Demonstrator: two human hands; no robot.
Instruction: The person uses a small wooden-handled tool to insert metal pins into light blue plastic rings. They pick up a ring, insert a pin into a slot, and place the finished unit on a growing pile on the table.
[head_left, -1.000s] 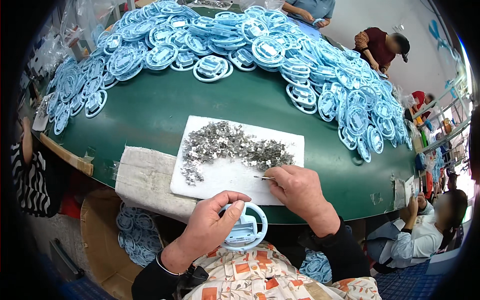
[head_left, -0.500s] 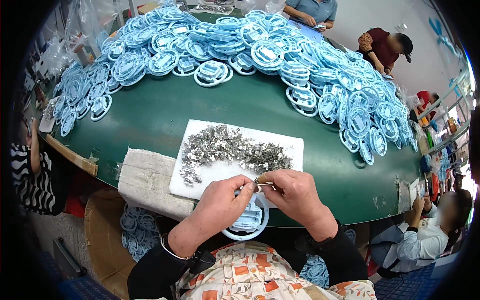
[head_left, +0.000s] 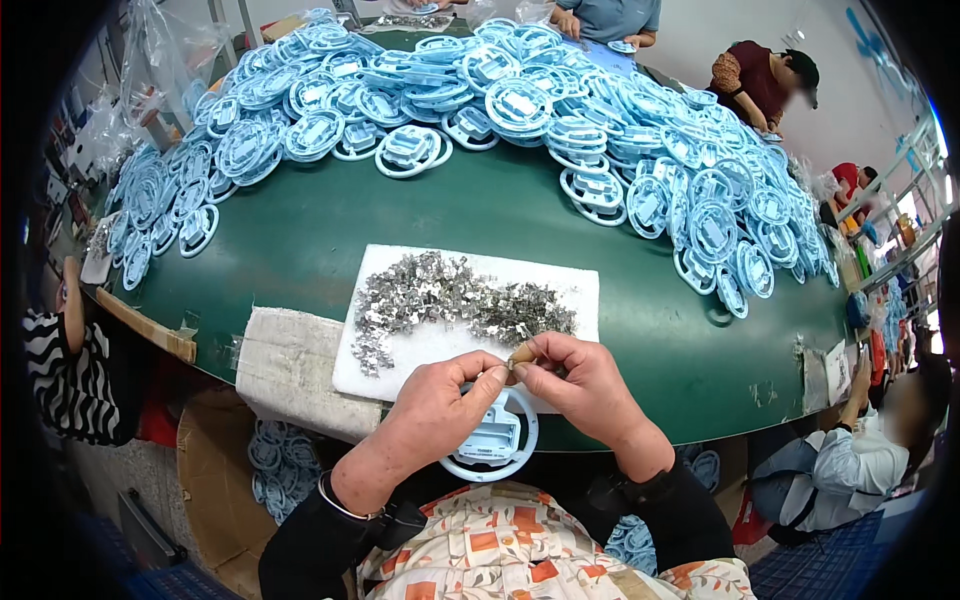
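Observation:
Both my hands meet above a light-blue plastic wheel [head_left: 493, 440], a ring with a boxy hub, near the table's front edge. My left hand [head_left: 440, 402] is closed at the wheel's upper left, with thumb and forefinger pinched together. Against those fingertips, my right hand [head_left: 585, 388] is closed in a pinch as well. A tiny piece shows between the fingertips, too small to make out. Just beyond them, small silvery metal clips [head_left: 425, 290] lie heaped on a white foam board [head_left: 395, 375].
Light-blue wheels [head_left: 520, 105] are piled in an arc across the far side of the green table [head_left: 300, 220]. A worn, whitish padded block [head_left: 290, 365] sits left of the board. Below it, a cardboard box [head_left: 212, 470] contains more wheels. Several people work around the table.
The thin metal piece seen at my right fingertips is now mostly hidden. My right fingers have drawn closer to my left ones, and the view has shifted slightly.

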